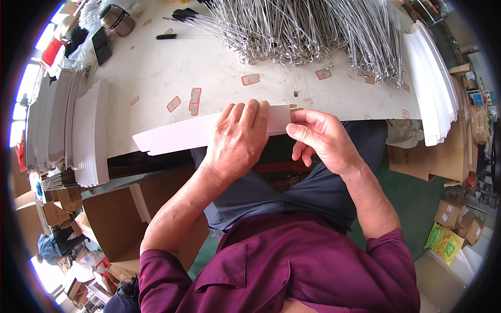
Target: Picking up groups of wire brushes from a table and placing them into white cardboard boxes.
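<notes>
A long, narrow white box (177,131) lies along the near edge of the table, slanting slightly up to the right. My left hand (239,136) is closed over its right half, fingers across the top and far side. At the box's right end is my right hand (326,136), its forefinger and thumb curled against the end and the other fingers bent below. The thumb partly hides that end, so the flap there shows only as a small edge. Past the box, a heap of wire-handled brushes (308,36) with looped ends covers the far table.
White flat box blanks (91,133) are stacked at the table's left edge, with another stack (430,86) at the right. A single black-bristled brush (167,37), a dark phone (102,46) and a steel flask (117,20) lie far left. An open cardboard carton (117,219) stands below left.
</notes>
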Available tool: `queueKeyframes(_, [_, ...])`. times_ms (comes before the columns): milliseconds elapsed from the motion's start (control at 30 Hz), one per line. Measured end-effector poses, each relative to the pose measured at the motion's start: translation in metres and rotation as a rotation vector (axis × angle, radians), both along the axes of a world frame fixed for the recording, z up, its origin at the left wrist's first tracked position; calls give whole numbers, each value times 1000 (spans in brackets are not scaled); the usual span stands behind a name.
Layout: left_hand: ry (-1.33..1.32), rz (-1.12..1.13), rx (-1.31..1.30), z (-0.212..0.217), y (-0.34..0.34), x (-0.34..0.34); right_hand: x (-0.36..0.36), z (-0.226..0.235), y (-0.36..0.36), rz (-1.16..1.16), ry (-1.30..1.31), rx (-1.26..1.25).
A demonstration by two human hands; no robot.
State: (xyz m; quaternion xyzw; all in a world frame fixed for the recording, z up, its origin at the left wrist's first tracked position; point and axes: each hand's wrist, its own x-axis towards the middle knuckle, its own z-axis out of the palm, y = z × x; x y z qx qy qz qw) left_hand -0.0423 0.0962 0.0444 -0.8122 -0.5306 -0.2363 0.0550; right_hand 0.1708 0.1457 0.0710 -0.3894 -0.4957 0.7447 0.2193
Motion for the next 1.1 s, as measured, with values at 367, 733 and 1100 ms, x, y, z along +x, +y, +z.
queueKeyframes(367, [-21, -31, -100, 1, -4, 3, 2, -1, -1, -30, 161, -228])
queueKeyframes(733, [-43, -13, -130, 7, 4, -1, 3, 3, 6, -75, -472, 1235])
queueKeyframes(1100, [-158, -49, -344, 14, 2, 1, -1, -8, 5, 160, -548, 1309])
